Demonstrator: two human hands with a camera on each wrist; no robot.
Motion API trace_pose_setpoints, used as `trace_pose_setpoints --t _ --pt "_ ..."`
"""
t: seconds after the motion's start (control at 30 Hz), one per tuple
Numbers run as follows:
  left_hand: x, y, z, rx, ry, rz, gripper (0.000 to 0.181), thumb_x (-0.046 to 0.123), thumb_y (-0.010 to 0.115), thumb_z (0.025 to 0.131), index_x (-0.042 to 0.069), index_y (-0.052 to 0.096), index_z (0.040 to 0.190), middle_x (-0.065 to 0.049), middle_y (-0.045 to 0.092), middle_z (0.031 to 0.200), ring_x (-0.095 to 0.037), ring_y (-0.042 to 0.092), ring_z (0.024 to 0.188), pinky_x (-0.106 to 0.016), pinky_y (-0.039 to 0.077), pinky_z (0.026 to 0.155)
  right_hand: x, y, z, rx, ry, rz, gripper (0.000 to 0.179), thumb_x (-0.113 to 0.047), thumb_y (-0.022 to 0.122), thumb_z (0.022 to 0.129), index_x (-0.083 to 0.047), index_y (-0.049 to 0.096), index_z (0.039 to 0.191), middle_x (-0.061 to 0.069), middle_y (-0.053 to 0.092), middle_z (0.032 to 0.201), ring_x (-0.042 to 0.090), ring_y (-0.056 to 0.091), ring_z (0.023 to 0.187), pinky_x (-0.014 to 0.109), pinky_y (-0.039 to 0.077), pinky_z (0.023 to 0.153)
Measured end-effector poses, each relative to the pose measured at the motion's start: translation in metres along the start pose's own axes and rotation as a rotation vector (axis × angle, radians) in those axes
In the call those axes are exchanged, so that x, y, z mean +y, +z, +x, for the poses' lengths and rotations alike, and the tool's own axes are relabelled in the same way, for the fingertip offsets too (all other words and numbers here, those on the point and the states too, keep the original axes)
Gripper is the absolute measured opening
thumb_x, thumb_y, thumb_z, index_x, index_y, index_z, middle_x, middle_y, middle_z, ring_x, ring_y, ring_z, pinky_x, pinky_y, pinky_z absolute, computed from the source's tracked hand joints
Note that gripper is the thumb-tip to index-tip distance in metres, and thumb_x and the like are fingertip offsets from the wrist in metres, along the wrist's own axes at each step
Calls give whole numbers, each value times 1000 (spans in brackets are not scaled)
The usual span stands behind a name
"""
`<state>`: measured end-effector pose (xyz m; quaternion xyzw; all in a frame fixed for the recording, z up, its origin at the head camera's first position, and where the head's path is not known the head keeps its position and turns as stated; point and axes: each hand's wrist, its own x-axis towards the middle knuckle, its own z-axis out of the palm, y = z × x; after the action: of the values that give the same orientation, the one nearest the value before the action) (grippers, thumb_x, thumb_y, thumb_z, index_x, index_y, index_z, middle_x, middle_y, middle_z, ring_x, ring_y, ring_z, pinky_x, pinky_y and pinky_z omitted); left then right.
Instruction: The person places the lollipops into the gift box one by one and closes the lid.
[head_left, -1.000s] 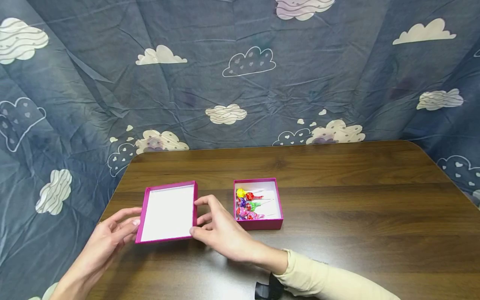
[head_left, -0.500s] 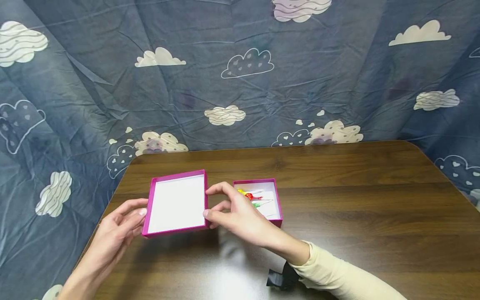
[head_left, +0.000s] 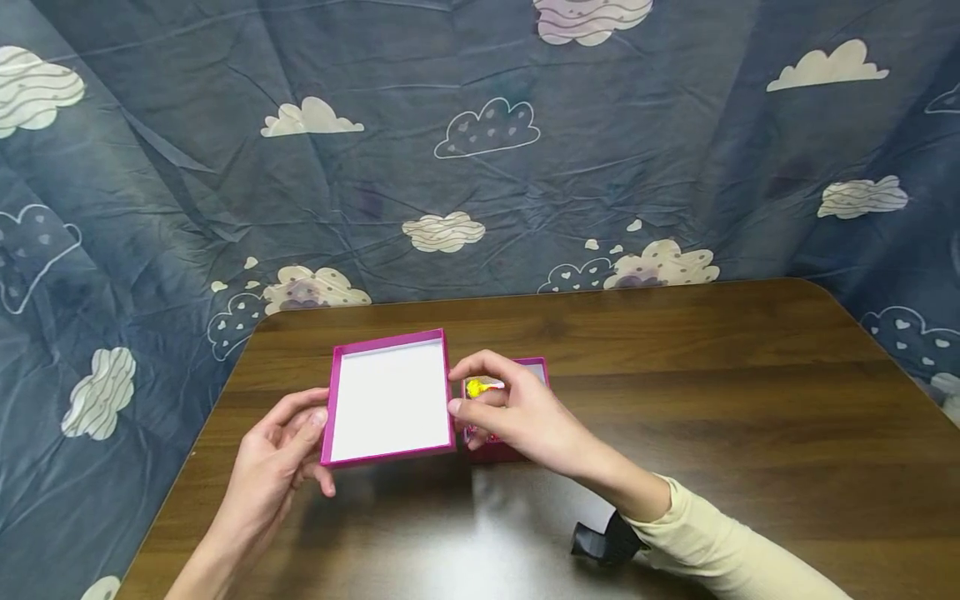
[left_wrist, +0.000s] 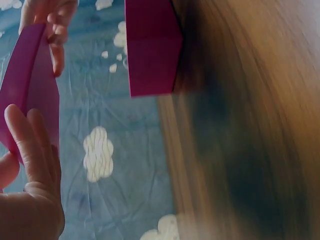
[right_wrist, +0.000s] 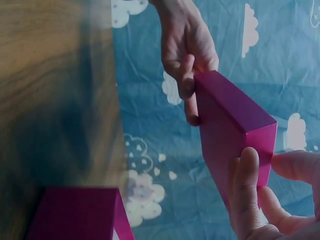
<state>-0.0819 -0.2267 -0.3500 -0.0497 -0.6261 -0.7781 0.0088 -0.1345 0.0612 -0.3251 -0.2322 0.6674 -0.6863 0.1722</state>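
Note:
A magenta box lid with a white inside is held up above the table, its hollow side toward the head camera. At its left edge, my left hand grips it with the thumb on the rim and fingers behind. My right hand pinches the opposite edge; the right wrist view shows thumb and fingers about a corner of the lid. Behind the right hand stands the matching box base, mostly covered. A yellow lollipop shows inside it; the other candies are largely hidden.
The boxes are on or over a brown wooden table. A blue cloth with cloud prints hangs behind it. A black strap hangs near the right sleeve.
Both hands have carried the lid to the right and somewhat upward, up to the box base. The right hand now covers most of the base and its lollipops.

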Motion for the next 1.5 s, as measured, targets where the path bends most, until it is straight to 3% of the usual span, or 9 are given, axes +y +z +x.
trace_pose_setpoints --t 0.23,0.37,0.5,0.67,0.83,1.07,1.27,1.4,1.5 --pt "-7 24 9 56 -137 -39 37 11 57 100 -5 48 133 -10 71 105 -19 69 80 -31 53 44 -3 -24 -8 18 -29 -84 31 -7 66 92 -5 57 121 14 65 106 31 67 72 47 57 65" --pt "-10 37 16 61 -221 -25 45 16 60 99 -10 46 134 -12 72 105 -21 69 81 -30 54 45 -1 -37 -14 35 -22 -109 33 -5 65 91 -6 56 123 15 65 103 33 66 74 45 57 62" --pt "-10 49 23 33 -252 0 44 15 63 97 -13 50 130 -13 72 102 -21 69 80 -29 53 46 0 -49 -19 84 -25 -150 32 -5 65 91 -7 57 122 17 65 94 30 62 64 37 54 56" --pt "-11 62 32 15 -266 70 42 18 69 93 -7 58 125 -14 71 97 -20 66 77 -29 53 48 1 -61 -25 144 -29 -144 37 -6 67 91 -6 55 126 16 59 112 23 59 62 33 52 54" --pt "-12 72 41 -14 -226 143 37 19 71 91 -4 63 120 -15 71 94 -23 67 79 -31 53 47 2 -73 -28 176 -38 -135 53 -1 67 90 -6 49 140 16 59 122 19 59 64 28 50 53" --pt "-16 81 52 -99 -34 293 29 12 72 90 -2 66 115 -13 65 88 -20 62 72 -33 54 59 1 -83 -32 220 -57 -193 50 0 65 91 1 50 139 29 63 79 19 59 59 29 51 52" --pt "-22 84 58 -156 124 363 34 3 70 89 6 64 122 -13 65 74 -20 63 61 -29 52 58 2 -85 -36 250 -156 -143 41 2 64 92 -2 56 132 29 66 100 22 67 73 36 57 65" --pt "-25 85 61 -177 158 319 39 -3 67 89 5 62 127 -17 70 89 -24 68 71 -36 57 62 6 -86 -38 263 -223 -111 34 3 56 96 0 59 130 20 62 122 25 68 84 39 57 73" --pt "-28 86 64 -181 137 266 36 -2 62 93 4 61 129 -18 70 96 -25 68 75 -38 57 64 12 -86 -40 282 -238 -81 27 1 50 99 5 62 123 17 55 135 25 66 99 38 57 78"
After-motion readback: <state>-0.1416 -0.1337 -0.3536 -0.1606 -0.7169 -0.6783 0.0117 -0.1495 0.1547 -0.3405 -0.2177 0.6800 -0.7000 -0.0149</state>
